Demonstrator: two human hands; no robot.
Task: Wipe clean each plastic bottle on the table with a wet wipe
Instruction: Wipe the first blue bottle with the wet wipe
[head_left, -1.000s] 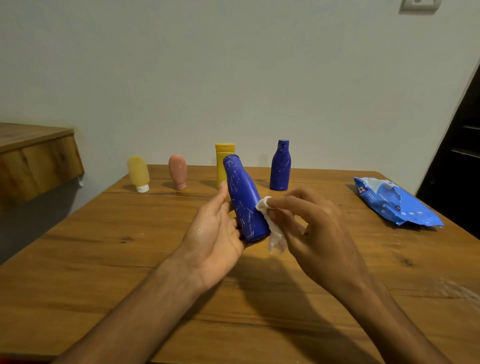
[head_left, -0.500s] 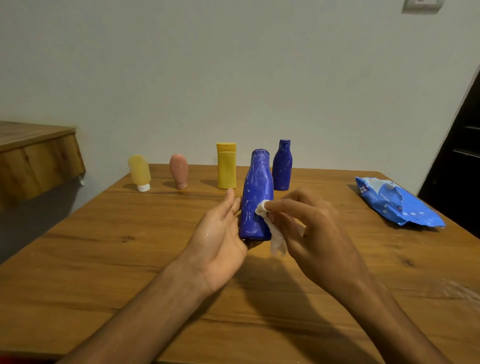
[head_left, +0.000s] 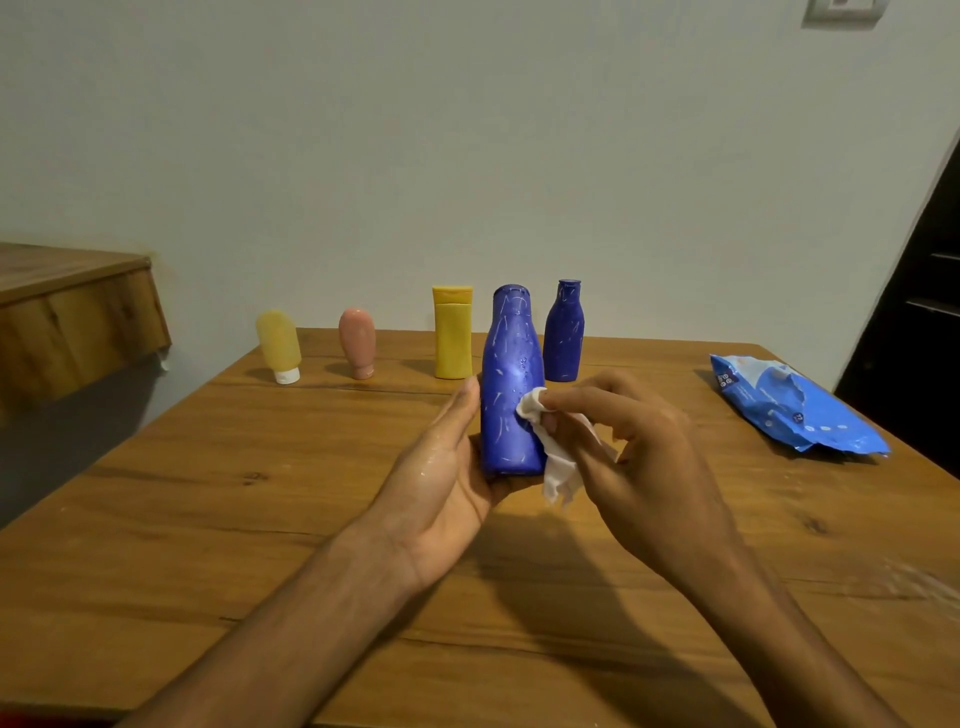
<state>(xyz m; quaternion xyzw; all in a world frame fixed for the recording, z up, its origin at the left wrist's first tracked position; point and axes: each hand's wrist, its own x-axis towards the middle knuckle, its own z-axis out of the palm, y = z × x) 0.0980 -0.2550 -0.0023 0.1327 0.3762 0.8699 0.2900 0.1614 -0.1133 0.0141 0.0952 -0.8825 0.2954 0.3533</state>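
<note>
Left fingers (head_left: 460, 415) mostly behind blue bottle (head_left: 511, 395)

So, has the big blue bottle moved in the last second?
Yes. The big blue bottle has swung upright: its top leaned left across the yellow bottle, and now stands between that and the small blue bottle.

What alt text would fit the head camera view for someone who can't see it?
The left hand holds a large blue bottle upright over a wooden table while the right hand pinches a wet wipe against its side. Behind stand a yellow tube, a pink tube, a yellow bottle and a smaller blue bottle; a blue wipes pack lies at right.
</note>
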